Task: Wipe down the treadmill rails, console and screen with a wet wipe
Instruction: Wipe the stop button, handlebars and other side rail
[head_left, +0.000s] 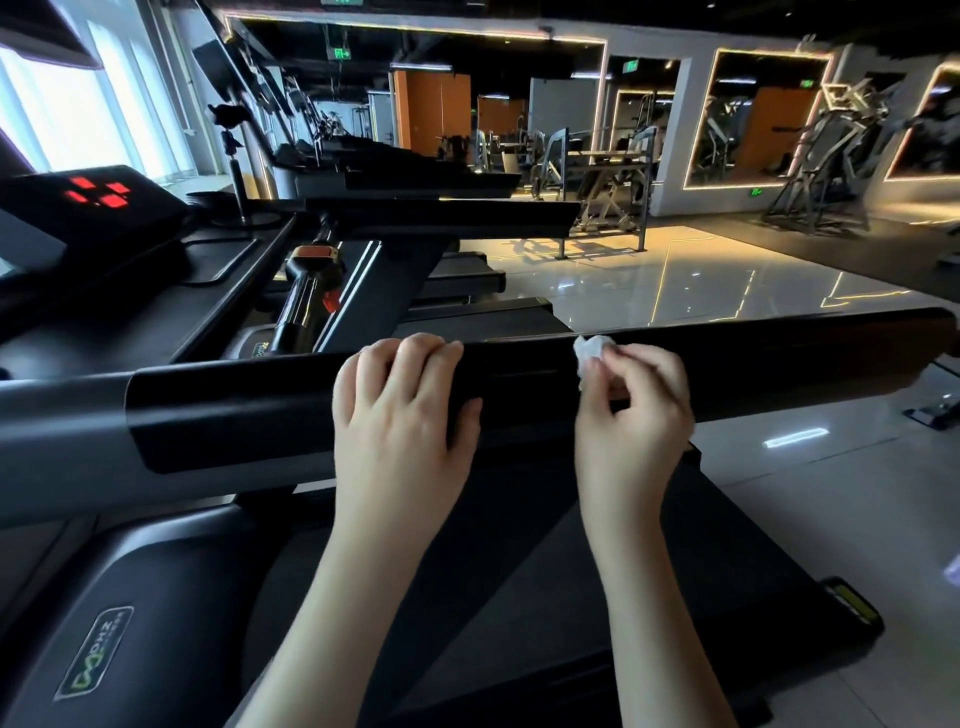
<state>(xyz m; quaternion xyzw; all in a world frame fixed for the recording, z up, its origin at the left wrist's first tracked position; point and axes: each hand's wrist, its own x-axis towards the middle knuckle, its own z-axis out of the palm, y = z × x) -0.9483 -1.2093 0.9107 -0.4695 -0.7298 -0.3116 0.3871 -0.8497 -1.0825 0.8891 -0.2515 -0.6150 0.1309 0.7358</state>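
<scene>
- Lays the left hand (400, 415) palm-down over the black rail (779, 358), wrist straight, forearm reaching up from the lower edge of the view.
- Hooks the left fingers (423, 349) close together over the rail's far top edge, thumb against the near face: a grip on the rail itself.
- Holds the right hand (636, 415) just beside the left but apart from it, back of the hand toward the camera, forearm roughly parallel to the other.
- Pinches a crumpled white wet wipe (592, 353) between the right thumb and curled fingertips, fingers narrow around the wad.
- Keeps the wad at the rail's top edge, to the right of the left hand; cannot tell how firmly it presses there.
- Across the view from left to right: the rail, black along most of its length, joined to a grey section (62, 426) at the left.
- Below the rail: the dark treadmill belt (519, 597) and a grey side cover bearing a green logo plate (93, 654).
- At upper left: the console (218, 254) with a red lit display (98, 193), well apart from both hands.
- Beyond the rail: a row of further treadmills (415, 182) receding toward the back of the room.
- To the right of them: a glossy pale tiled floor (701, 280) streaked with light reflections.
- By the far wall: weight machines (597, 171), and dark wall panels (769, 119) framed in warm light strips.
- At far left: bright windows (52, 114).
</scene>
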